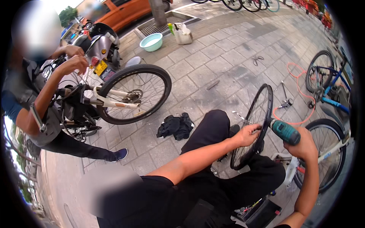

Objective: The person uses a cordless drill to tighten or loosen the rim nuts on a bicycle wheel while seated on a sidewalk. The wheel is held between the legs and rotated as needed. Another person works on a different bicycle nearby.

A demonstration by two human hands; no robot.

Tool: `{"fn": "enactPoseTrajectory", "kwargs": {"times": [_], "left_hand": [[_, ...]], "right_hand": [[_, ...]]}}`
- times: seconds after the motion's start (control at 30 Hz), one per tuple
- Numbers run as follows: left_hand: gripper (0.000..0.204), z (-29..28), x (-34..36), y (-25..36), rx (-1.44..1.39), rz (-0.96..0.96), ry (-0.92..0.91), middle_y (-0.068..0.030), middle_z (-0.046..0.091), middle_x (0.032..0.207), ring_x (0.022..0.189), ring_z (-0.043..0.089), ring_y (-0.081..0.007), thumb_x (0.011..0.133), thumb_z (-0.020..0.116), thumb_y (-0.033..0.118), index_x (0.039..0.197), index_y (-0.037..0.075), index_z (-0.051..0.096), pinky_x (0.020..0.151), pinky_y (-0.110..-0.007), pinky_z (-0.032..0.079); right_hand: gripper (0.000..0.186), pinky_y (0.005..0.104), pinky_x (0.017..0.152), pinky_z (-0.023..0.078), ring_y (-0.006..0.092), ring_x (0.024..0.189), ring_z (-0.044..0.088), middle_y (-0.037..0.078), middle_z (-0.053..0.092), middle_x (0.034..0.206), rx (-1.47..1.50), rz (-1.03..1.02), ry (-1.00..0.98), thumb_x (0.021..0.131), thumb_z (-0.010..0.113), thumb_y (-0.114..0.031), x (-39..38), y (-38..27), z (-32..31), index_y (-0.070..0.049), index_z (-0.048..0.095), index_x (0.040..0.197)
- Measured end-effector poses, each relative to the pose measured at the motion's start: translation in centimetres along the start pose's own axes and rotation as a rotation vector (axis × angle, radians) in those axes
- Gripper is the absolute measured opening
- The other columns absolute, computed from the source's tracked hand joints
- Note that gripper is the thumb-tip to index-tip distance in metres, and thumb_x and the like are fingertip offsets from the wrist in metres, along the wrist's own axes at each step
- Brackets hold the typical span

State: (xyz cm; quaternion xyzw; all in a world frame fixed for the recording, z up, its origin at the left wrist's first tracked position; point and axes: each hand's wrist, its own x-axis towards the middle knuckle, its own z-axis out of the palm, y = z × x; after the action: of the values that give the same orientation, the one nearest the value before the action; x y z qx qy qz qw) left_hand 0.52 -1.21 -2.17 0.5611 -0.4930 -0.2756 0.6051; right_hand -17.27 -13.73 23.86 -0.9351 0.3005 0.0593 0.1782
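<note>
A black bicycle wheel (270, 102) stands upright between my knees, its rim seen almost edge-on. My left hand (248, 135) reaches in at the spoke side, with its fingers curled closed on the wheel; the exact part under the fingertips is too small to make out. In my right hand (305, 145) is a green and black cordless drill (286, 132), gripped by its handle. The drill's nose points left at the rim's outer side, and I cannot tell whether the tip touches it.
At left a person stands beside a white-forked bicycle with a raised front wheel (167, 81). Black cloth (175, 126) lies on the paving. A pump (285, 102) with an orange hose (314, 108), more bicycles and a tool box (262, 214) are on my right. A basin (151, 42) sits farther off.
</note>
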Motion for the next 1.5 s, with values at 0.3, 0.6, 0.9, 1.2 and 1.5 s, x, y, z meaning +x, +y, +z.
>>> {"fn": "enactPoseTrajectory", "kwargs": {"times": [0.3, 0.6, 0.9, 1.2, 1.5], "left_hand": [[0.024, -1.0, 5.0, -0.8, -0.306, -0.319, -0.086, -0.0073, 0.077, 0.107, 0.096, 0.072, -0.0126, 0.108, 0.062, 0.012, 0.124, -0.005, 0.070, 0.088, -0.028, 0.057], [0.018, -1.6, 4.2, 0.1, -0.223, -0.124, -0.005, -0.0072, 0.077, 0.100, 0.091, 0.069, -0.0102, 0.100, 0.067, 0.003, 0.116, -0.005, 0.072, 0.083, -0.027, 0.056], [0.014, 0.2, 3.5, 1.1, -0.259, -0.151, -0.089, -0.0019, 0.073, 0.089, 0.078, 0.063, -0.0065, 0.099, 0.069, 0.002, 0.111, -0.003, 0.072, 0.071, -0.024, 0.052], [0.017, 0.8, 2.7, 1.7, -0.361, -0.205, -0.137, -0.0015, 0.073, 0.093, 0.082, 0.064, -0.0061, 0.098, 0.071, 0.003, 0.113, -0.005, 0.071, 0.072, -0.023, 0.052], [0.015, 1.7, 2.4, 2.4, -0.400, -0.223, -0.151, -0.0007, 0.071, 0.090, 0.081, 0.063, -0.0055, 0.098, 0.072, 0.004, 0.110, -0.004, 0.071, 0.071, -0.023, 0.051]], "right_hand": [[0.028, 0.0427, 0.078, 0.057, 0.0334, 0.075, 0.068, 0.017, 0.074, 0.085, 0.240, 0.026, 0.065, 0.076, 0.071, -0.015, 2.3, 2.6, -0.6, -0.002, 0.072, 0.101], [0.035, 0.0345, 0.078, 0.056, 0.0172, 0.082, 0.068, 0.008, 0.074, 0.091, 0.359, 0.198, 0.001, 0.080, 0.077, -0.017, 1.9, 1.4, -1.7, -0.007, 0.074, 0.113], [0.028, 0.0351, 0.082, 0.058, 0.0159, 0.084, 0.070, 0.008, 0.078, 0.093, 0.398, 0.270, 0.048, 0.082, 0.079, -0.013, -4.5, -0.3, 0.0, -0.005, 0.075, 0.109], [0.027, 0.0334, 0.069, 0.056, 0.0128, 0.070, 0.065, 0.004, 0.073, 0.088, 0.565, 0.348, 0.001, 0.085, 0.078, -0.010, -6.6, 0.8, 2.8, -0.004, 0.073, 0.111], [0.027, 0.0345, 0.055, 0.057, 0.0175, 0.064, 0.069, 0.005, 0.064, 0.077, 1.066, 0.630, -0.064, 0.092, 0.081, -0.024, -7.3, -0.7, 2.3, -0.003, 0.068, 0.100]]}}
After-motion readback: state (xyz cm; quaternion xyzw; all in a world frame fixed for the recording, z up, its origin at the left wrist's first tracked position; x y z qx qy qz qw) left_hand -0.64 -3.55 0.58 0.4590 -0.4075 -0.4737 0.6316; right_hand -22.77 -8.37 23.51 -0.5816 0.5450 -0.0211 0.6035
